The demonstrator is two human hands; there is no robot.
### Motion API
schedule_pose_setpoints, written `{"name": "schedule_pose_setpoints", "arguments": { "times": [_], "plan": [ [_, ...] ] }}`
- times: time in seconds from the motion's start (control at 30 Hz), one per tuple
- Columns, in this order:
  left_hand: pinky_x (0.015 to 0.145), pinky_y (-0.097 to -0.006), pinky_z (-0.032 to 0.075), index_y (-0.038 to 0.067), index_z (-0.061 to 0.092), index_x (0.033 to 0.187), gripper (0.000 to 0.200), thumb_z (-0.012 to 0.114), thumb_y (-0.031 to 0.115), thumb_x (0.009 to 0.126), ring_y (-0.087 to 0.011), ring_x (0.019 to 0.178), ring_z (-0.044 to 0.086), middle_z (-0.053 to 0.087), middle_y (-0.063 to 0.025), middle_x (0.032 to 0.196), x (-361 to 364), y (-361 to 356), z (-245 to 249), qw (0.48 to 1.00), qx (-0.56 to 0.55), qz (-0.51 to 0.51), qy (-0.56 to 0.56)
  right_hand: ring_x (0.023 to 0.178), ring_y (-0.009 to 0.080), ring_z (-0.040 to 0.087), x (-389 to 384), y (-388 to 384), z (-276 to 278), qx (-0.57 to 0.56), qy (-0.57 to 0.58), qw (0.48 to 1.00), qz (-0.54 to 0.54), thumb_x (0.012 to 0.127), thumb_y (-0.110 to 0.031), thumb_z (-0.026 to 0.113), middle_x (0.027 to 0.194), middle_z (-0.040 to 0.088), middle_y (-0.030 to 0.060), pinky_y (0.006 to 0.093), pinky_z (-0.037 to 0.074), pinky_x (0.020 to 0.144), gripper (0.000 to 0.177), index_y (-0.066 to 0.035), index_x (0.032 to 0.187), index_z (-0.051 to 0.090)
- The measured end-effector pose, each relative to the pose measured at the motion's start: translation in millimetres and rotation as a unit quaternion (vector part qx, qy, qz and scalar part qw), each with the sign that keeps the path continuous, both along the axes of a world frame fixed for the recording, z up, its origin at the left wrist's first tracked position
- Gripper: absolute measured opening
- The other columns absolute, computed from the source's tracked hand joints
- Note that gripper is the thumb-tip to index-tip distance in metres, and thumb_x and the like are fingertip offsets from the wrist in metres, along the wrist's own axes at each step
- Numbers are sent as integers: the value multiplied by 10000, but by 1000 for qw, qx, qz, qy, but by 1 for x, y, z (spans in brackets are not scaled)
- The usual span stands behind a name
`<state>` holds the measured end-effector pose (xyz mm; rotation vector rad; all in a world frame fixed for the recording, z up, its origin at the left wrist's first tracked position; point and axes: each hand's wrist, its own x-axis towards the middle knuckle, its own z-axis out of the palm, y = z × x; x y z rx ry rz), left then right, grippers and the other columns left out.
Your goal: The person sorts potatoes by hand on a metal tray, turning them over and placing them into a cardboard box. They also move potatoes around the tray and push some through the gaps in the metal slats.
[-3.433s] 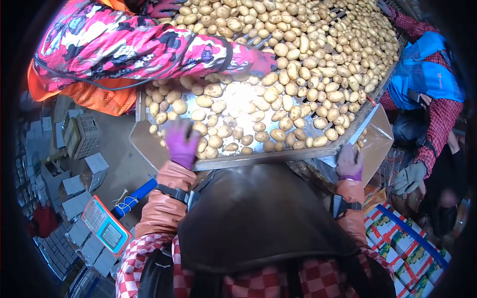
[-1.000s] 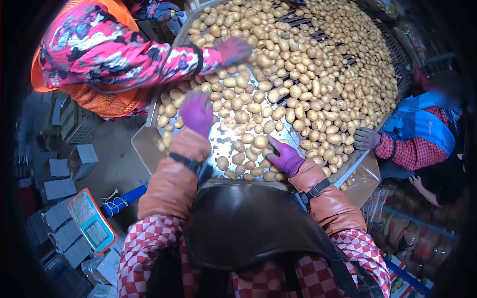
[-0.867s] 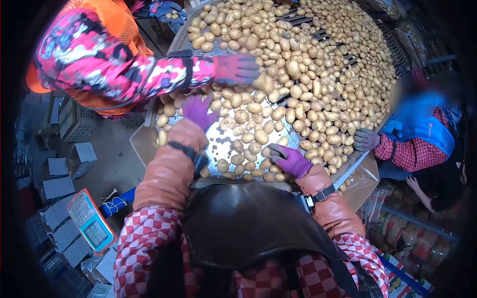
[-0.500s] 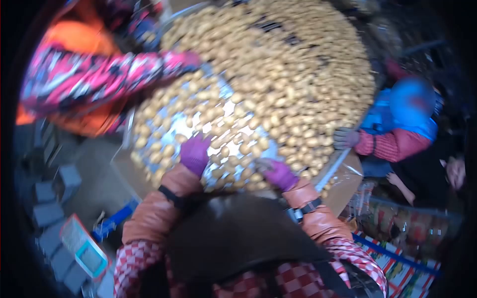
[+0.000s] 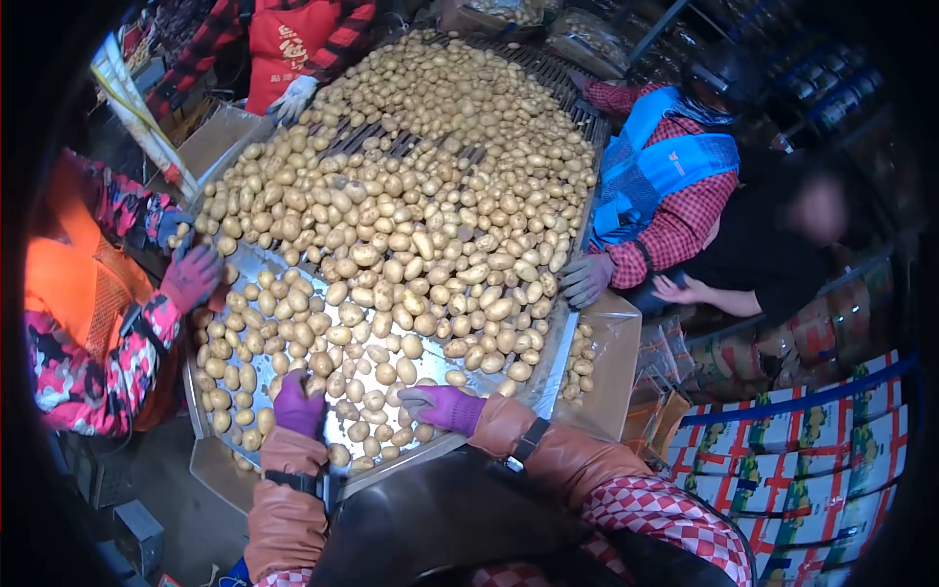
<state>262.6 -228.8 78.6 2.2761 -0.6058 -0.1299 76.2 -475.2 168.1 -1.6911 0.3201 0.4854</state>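
My left hand [image 5: 297, 405], in a purple glove, is at the near side of a shiny metal tray [image 5: 256, 370]. Its fingers are curled round a potato [image 5: 315, 384] that shows between thumb and fingers. My right hand [image 5: 448, 408], in a purple glove with grey fingertips, reaches leftward over the tray, its fingers stretched out above loose potatoes [image 5: 375, 399]; no potato shows in its grip. Potatoes lie scattered between and beyond both hands, and a thick heap [image 5: 440, 235] covers the surface behind.
Dark slats [image 5: 548, 73] show at the far end. A co-worker in orange [image 5: 78, 264] handles potatoes at left; a gloved hand [image 5: 587, 279] of another rests at the right edge. Someone in a red apron [image 5: 290, 54] stands behind. A cardboard box [image 5: 608, 352] and printed cartons [image 5: 802, 445] are at right.
The view has turned and steadied. My left fingers have closed round a potato, and my right hand now points left over the tray. The orange-clad co-worker's arm has drawn back.
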Motion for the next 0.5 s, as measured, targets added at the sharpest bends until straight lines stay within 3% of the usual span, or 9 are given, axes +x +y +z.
{"name": "schedule_pose_setpoints", "arguments": {
  "times": [0.03, 0.07, 0.1, 0.17, 0.23, 0.33, 0.37, 0.47, 0.5],
  "plan": [
    [767, -416, 510, 74, 598, 1132, 297, 599, 127, 840, -359, 879, 640, 653, -179, 968, 6, 9, -33, 996, -68, 37, 54, 1089, 125, 551, -11, -5, -32, 27, -75, 997, -7, 936, -208, 555, 1185, 586, 52, 297, 465, 922, 507, -106, 1420, 445],
    [774, -409, 512, 65, 597, 1140, 296, 588, 124, 850, -361, 884, 642, 654, -187, 946, 10, 12, -51, 982, -135, 75, 110, 1105, 130, 541, -14, -10, -36, 92, -37, 994, -41, 942, -212, 552, 1207, 571, 45, 297, 458, 933, 502, -103, 1420, 444],
    [751, -413, 520, 70, 600, 1115, 287, 607, 135, 836, -366, 862, 639, 642, -200, 970, -3, 1, -17, 987, -137, 70, 35, 1122, 134, 531, -17, -12, -38, 160, 1, 984, -73, 949, -215, 550, 1230, 556, 37, 297, 450, 945, 497, -100, 1420, 443],
    [735, -428, 523, 89, 593, 1125, 320, 633, 159, 815, -370, 855, 637, 623, -194, 1033, -19, -1, -4, 996, 35, -34, -70, 1124, 147, 526, -25, -9, -50, 301, -11, 946, -120, 966, -218, 551, 1237, 540, 15, 297, 439, 968, 486, -103, 1423, 434],
    [707, -470, 516, 137, 576, 1153, 411, 686, 199, 762, -368, 850, 634, 569, -170, 1177, -34, -9, 14, 979, 163, -73, -103, 1116, 136, 526, -21, -2, -36, 286, -9, 948, -138, 963, -229, 564, 1228, 546, 17, 289, 439, 969, 489, -105, 1418, 436],
    [718, -486, 509, 156, 564, 1172, 457, 706, 209, 741, -372, 872, 634, 531, -163, 1249, -32, -7, 2, 988, 134, -66, -44, 975, 110, 533, -17, 8, -44, 249, 11, 953, -175, 944, -247, 583, 1123, 568, 27, 257, 447, 841, 494, -100, 1398, 456],
    [753, -494, 508, 153, 563, 1179, 475, 713, 219, 734, -395, 887, 628, 571, -174, 1184, -27, -8, 9, 992, 101, -72, 5, 906, 100, 537, -14, 10, -42, 232, 18, 954, -191, 935, -253, 589, 1073, 577, 32, 243, 451, 777, 496, -98, 1389, 466],
    [752, -473, 520, 138, 552, 1207, 499, 704, 216, 737, -393, 877, 630, 615, -186, 1075, -9, -12, -11, 995, 84, -54, -2, 927, 115, 546, -15, 8, -31, 232, 82, 951, -185, 944, -231, 574, 1113, 544, 46, 243, 459, 801, 457, -102, 1373, 483],
    [763, -424, 522, 108, 534, 1235, 498, 691, 229, 779, -314, 869, 641, 644, -170, 974, -7, -11, -10, 999, -9, -50, 19, 1037, 136, 541, -24, 3, -34, 307, 54, 934, -172, 955, -193, 552, 1234, 504, 77, 251, 466, 856, 437, -135, 1382, 473]
  ]
}}
